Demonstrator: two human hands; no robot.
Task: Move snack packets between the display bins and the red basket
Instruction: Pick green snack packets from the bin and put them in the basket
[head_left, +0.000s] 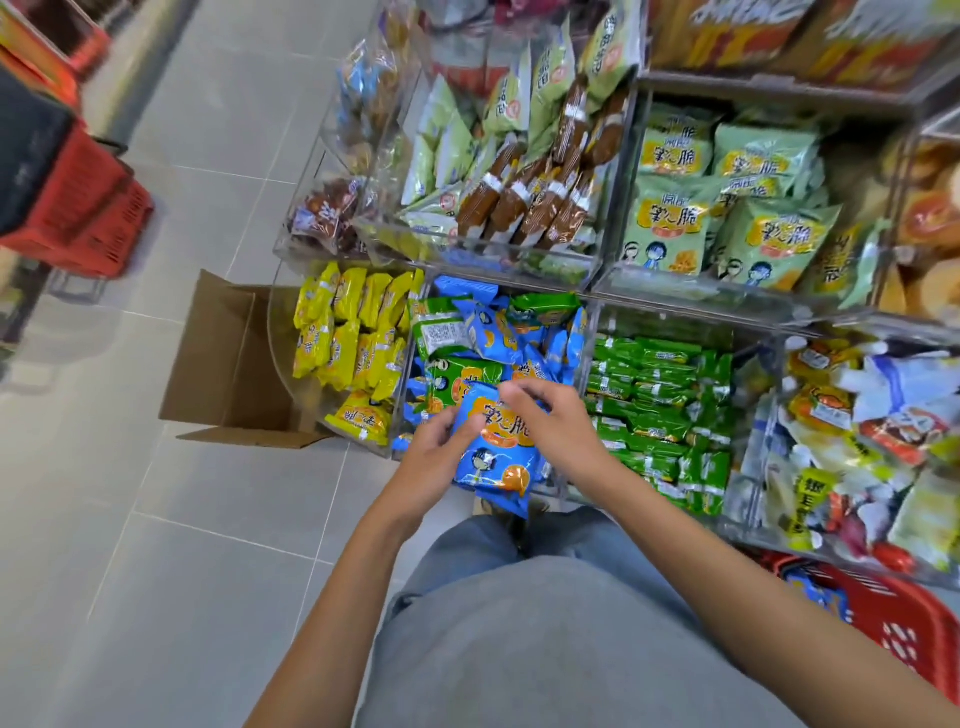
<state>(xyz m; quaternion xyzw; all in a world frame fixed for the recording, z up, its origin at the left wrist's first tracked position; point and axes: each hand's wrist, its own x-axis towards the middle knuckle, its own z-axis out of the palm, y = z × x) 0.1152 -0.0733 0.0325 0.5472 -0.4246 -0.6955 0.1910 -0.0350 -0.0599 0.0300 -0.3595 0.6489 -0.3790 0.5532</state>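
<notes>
Blue snack packet (493, 462) hangs over the display bin (407, 384), pinched at its edge by the left hand (436, 452); right hand (556, 415) rests on top, grip unclear. Best clear the bin wall before swinging toward the red basket (893, 618).

On blue packet (493, 441): "掌心脆". On pale green packets (670, 218): same characters. Other print too blurred.

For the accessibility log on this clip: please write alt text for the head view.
A person's left hand grips a blue snack packet while the right hand touches its top, above a clear display bin of blue and green packets. Yellow packets fill the bin to its left, green packets the one to its right; a red basket sits at lower right.
</notes>
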